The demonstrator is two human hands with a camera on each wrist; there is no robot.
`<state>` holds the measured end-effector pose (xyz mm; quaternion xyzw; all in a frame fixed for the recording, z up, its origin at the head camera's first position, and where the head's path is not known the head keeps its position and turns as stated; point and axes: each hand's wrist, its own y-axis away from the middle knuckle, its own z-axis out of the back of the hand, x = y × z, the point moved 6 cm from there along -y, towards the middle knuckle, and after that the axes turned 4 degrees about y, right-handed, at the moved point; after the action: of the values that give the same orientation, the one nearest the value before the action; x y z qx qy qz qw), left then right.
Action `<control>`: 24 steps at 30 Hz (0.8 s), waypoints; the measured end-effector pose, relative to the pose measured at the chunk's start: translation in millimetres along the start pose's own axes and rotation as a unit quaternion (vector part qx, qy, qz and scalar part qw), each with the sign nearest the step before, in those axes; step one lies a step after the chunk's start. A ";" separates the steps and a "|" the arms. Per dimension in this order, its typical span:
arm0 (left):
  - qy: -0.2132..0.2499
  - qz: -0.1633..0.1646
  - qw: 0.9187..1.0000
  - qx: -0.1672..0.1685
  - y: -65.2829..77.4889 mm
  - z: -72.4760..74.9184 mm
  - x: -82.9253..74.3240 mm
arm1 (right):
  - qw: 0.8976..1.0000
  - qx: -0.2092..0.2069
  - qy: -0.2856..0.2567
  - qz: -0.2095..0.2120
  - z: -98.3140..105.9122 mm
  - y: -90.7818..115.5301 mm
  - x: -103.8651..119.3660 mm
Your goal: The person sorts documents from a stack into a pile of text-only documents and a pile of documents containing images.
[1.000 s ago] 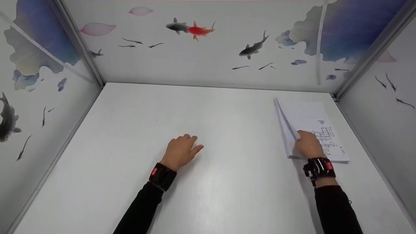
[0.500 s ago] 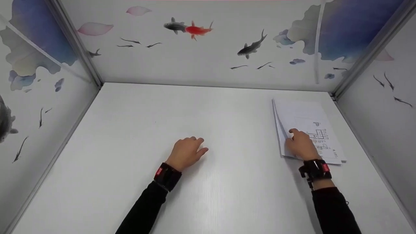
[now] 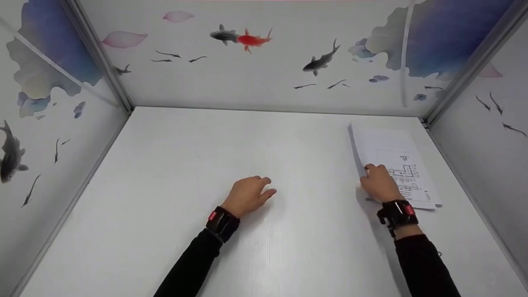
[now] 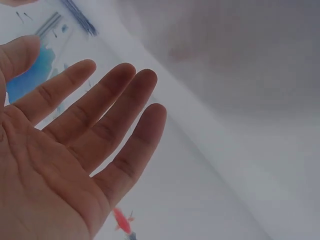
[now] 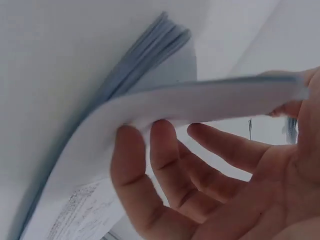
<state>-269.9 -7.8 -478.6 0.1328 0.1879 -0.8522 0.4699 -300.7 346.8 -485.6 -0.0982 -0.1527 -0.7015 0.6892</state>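
At the table's right side lies a stack of white paper sheets [image 3: 392,138], the top one printed with line drawings. My right hand [image 3: 380,183] grips the stack's near left edge. In the right wrist view, a bent-up paper edge [image 5: 215,97] runs between the thumb and the curled fingers [image 5: 132,160]; how many sheets are held I cannot tell. Over the middle of the table hovers my left hand [image 3: 246,196], holding nothing. Its fingers [image 4: 107,127] are spread and nearly straight in the left wrist view, with the palm showing.
The white table [image 3: 198,144] is enclosed by panels painted with fish and petals, such as the back panel [image 3: 247,82]. A metal corner post [image 3: 458,74] rises behind the stack. Both wrists wear black camera bands [image 3: 222,224].
My left hand has drifted a little to the right. The right hand has shifted slightly left along the paper edge, its forefinger now bent in. The top sheet's near corner sits askew from the stack.
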 end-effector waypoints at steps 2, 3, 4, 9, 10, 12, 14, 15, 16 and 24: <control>0.025 -0.006 1.000 -0.003 -4.6 -4.2 -6.3 | 1.000 -0.016 -0.003 0.006 1.9 1.3 0.1; 0.035 -0.010 0.999 -0.005 -6.7 -6.0 -10.2 | 1.000 -0.027 -0.003 0.006 2.5 1.8 0.4; 0.043 -0.013 0.999 -0.009 -8.7 -7.5 -14.3 | 0.999 -0.039 -0.004 0.008 3.0 2.2 1.2; 0.092 -0.007 0.996 0.002 -19.7 -17.0 -31.8 | 0.993 -0.112 -0.002 0.044 5.4 3.2 13.4; 0.107 -0.002 0.994 0.009 -22.2 -19.8 -33.4 | 0.991 -0.123 0.003 0.053 5.1 3.8 17.8; 0.148 0.006 0.989 0.024 -27.5 -24.8 -36.0 | 0.987 -0.144 0.016 0.069 3.8 6.2 27.0; 0.196 0.013 0.980 0.034 -33.5 -29.9 -37.1 | 0.984 -0.158 0.029 0.082 1.5 9.8 37.5; 0.220 0.017 0.975 0.039 -36.3 -32.2 -37.4 | 0.982 -0.163 0.034 0.088 0.2 11.8 43.2; 0.245 0.023 0.968 0.043 -39.2 -34.3 -37.7 | 0.980 -0.169 0.038 0.096 -1.2 14.2 49.2; 0.470 0.110 0.874 0.065 -63.1 -51.0 -40.2 | 0.962 -0.217 0.070 0.150 -10.1 33.3 100.2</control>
<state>-300.0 75.9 -495.6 0.5676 0.3144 -0.6425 0.4077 -269.8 249.2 -457.5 -0.2183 0.0682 -0.6113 0.7576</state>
